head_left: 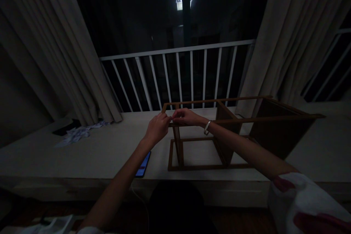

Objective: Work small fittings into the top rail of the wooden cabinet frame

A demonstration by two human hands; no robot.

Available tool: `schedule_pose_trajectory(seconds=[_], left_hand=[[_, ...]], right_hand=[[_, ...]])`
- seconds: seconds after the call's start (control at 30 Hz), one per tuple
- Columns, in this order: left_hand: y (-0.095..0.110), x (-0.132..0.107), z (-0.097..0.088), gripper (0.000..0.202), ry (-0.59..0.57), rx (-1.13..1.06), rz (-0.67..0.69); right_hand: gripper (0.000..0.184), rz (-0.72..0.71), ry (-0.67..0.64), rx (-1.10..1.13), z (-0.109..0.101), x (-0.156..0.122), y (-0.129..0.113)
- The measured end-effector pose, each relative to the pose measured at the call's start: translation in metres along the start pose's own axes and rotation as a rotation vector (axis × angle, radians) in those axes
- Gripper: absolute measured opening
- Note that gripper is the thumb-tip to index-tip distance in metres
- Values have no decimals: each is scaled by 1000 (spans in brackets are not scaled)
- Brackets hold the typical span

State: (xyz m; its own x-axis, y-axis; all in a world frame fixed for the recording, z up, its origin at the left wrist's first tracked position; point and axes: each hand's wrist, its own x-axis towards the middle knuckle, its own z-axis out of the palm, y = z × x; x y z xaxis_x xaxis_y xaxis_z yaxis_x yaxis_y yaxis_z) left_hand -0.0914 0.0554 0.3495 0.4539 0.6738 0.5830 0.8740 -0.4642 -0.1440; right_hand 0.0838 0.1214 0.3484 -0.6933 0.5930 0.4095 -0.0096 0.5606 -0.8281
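Observation:
A brown wooden shelf frame (197,168) lies on its side on the pale window ledge. At its left end, by the upper corner, my two hands meet with fingertips almost touching. My left hand (158,128) is closed, its thumb and fingers pressed together beside the frame's end. My right hand (189,117) comes over the upper rail (257,120) in a pinch, with a light bracelet (207,128) on the wrist. Whatever sits between the fingertips is too small and dark to make out.
A phone (143,165) with a lit screen lies beside my left forearm, and a cable (141,199) hangs below the ledge. Crumpled papers (78,133) lie at the left by the curtain (68,44). White railings (178,49) stand behind the ledge (115,161).

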Motion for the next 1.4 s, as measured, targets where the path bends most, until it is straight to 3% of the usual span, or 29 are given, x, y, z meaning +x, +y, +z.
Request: schedule_pose_trajectory(seconds=[0.27,0.6,0.93,1.2,1.4], left_hand=[[0,-2,2,25,51,-230,1],[1,10,5,25,62,-289,-24],[1,13,4,22,38,-330,0],[-3,11,9,26,55,-584,-126],[-5,13,14,27,66,-715,-168]], right_hand=[[28,14,-7,10,1,1,-1],[27,-1,224,-87,-3,5,11],[26,-15,184,-222,-5,7,17],[20,-65,181,-316,-3,5,10],[26,-18,182,-245,-3,6,11]])
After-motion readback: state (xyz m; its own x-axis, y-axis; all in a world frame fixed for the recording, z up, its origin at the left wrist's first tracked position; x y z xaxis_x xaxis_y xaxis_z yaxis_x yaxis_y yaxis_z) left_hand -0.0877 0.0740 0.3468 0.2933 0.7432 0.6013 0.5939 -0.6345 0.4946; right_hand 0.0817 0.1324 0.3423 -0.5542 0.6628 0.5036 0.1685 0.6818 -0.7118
